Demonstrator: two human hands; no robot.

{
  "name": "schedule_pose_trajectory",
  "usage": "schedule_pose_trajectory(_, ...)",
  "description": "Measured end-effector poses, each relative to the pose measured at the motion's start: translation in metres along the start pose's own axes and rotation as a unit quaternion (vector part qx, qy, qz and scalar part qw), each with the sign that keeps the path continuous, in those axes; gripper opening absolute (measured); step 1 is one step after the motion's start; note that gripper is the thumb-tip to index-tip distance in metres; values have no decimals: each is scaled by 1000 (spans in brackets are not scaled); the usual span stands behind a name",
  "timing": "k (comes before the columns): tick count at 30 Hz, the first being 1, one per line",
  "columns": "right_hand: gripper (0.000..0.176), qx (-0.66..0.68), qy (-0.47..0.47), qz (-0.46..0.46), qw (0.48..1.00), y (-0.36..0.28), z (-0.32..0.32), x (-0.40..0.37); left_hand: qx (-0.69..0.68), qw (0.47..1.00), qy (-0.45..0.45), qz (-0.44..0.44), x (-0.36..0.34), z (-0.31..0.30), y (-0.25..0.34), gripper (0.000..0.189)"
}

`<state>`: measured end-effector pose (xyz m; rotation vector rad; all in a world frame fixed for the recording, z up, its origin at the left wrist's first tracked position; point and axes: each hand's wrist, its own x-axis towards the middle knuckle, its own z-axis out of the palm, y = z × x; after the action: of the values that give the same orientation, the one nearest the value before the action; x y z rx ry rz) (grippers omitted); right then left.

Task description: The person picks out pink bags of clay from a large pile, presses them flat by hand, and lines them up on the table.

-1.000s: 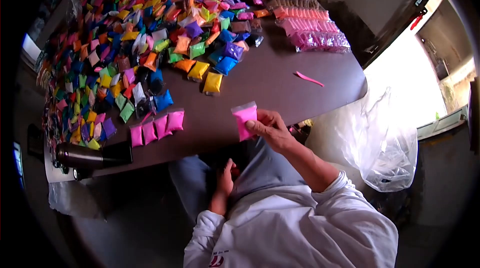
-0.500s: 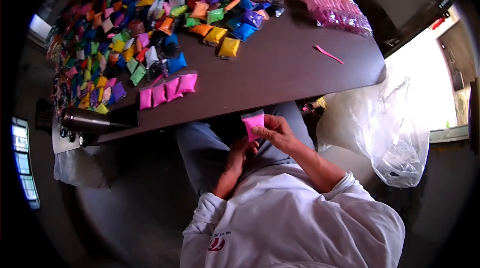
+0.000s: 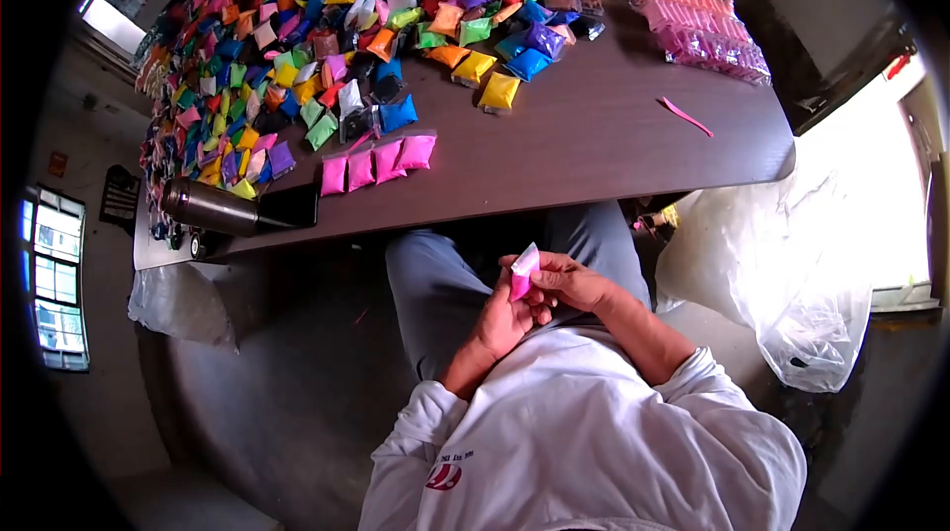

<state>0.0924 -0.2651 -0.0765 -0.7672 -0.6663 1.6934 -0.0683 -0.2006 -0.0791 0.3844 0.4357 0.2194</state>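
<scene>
Above my lap, just below the table edge, a small pink packet point(image 3: 524, 273) with a clear top is tilted up between my hands. My right hand point(image 3: 576, 282) pinches it from the right, thumb and fingers closed. My left hand point(image 3: 503, 321) is palm-up, its fingers curled about the packet's lower left side. Nearest on the table is a row of several joined pink packets point(image 3: 361, 168).
A heap of colourful packets point(image 3: 327, 46) covers the far left of the brown table point(image 3: 594, 135). Bundled pink strips of packets point(image 3: 703, 26) lie at the back right, a thin pink strip point(image 3: 686, 116) nearer. A metallic bottle point(image 3: 211, 207) lies front left; a plastic bag point(image 3: 802, 284) hangs right.
The packet has tipped from facing me to a narrower, slanted angle. My left hand has turned more palm-up and come up around it. The view has shifted, moving the table right in frame.
</scene>
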Motion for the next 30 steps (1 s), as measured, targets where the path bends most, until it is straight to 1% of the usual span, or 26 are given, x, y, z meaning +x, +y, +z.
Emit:
schedule_pose_trajectory(2, 40, 35, 5, 10, 999, 6, 0, 0, -24, 998, 57, 7, 1, 3, -1, 45)
schedule_pose_trajectory(3, 40, 35, 3, 10, 999, 4, 4, 1, -23, 998, 58, 8, 2, 4, -2, 45)
schedule_pose_trajectory(5, 34, 31, 46, -12, 998, -1, 14, 1, -17, 995, 86, 48, 3, 5, -4, 43)
schedule_pose_trajectory(6, 34, 32, 43, -11, 998, -4, 20, 1, -17, 995, 88, 49, 3, 6, -4, 43)
schedule_pose_trajectory(8, 30, 26, 131, -47, 990, -6, 29, 0, 10, 994, 76, 74, 3, 6, -4, 43)
schedule_pose_trajectory(9, 30, 28, 132, -44, 990, -3, 28, 0, 8, 994, 78, 73, 3, 4, -5, 43)
schedule_pose_trajectory(11, 33, -19, 179, -140, 974, 5, 23, -1, 87, 984, 128, 84, 5, -1, -6, 42)
schedule_pose_trajectory(12, 41, -14, 149, -127, 980, 0, 24, -4, 82, 983, 143, 84, 4, 0, -7, 42)
schedule_pose_trajectory(13, 41, -15, 155, -123, 980, -4, 27, -7, 102, 983, 126, 88, 3, -3, -6, 44)
schedule_pose_trajectory(15, 50, -41, 141, -112, 983, -12, 40, -10, 150, 971, 154, 103, 1, 5, -3, 48)
schedule_pose_trajectory(16, 55, -67, 133, -124, 981, -15, 48, -11, 140, 968, 172, 118, 3, 14, -5, 52)
schedule_pose_trajectory(17, 55, -68, 139, -123, 980, -15, 50, -11, 138, 969, 169, 114, 3, 12, -6, 52)
schedule_pose_trajectory(19, 56, -99, 197, -68, 973, -14, 52, -11, 175, 968, 152, 93, 0, 4, -3, 50)
schedule_pose_trajectory(20, 52, -95, 189, -86, 974, -4, 43, -8, 176, 969, 139, 102, -1, 3, -6, 47)
schedule_pose_trajectory(21, 40, -93, 176, -91, 976, -9, 43, -8, 175, 970, 137, 98, -2, 6, -5, 47)
schedule_pose_trajectory(23, 37, -85, 140, -36, 986, -7, 31, -8, 184, 974, 83, 103, -3, 12, -3, 39)
schedule_pose_trajectory(24, 37, -84, 142, -35, 986, 0, 26, -7, 173, 976, 86, 100, -3, 10, -5, 37)
schedule_pose_trajectory(26, 31, 95, 111, -11, 989, 15, 18, -1, 184, 975, 79, 96, -3, 6, -8, 37)
schedule_pose_trajectory(27, 31, 96, 111, -10, 989, 18, 14, -1, 196, 973, 72, 94, -3, 7, -7, 37)
schedule_pose_trajectory(29, 29, 181, 55, -7, 982, 23, 6, -2, 206, 971, 86, 87, -4, 9, -7, 37)
schedule_pose_trajectory(30, 28, 169, 56, -24, 984, 12, 14, -5, 217, 968, 100, 82, -4, 11, -7, 37)
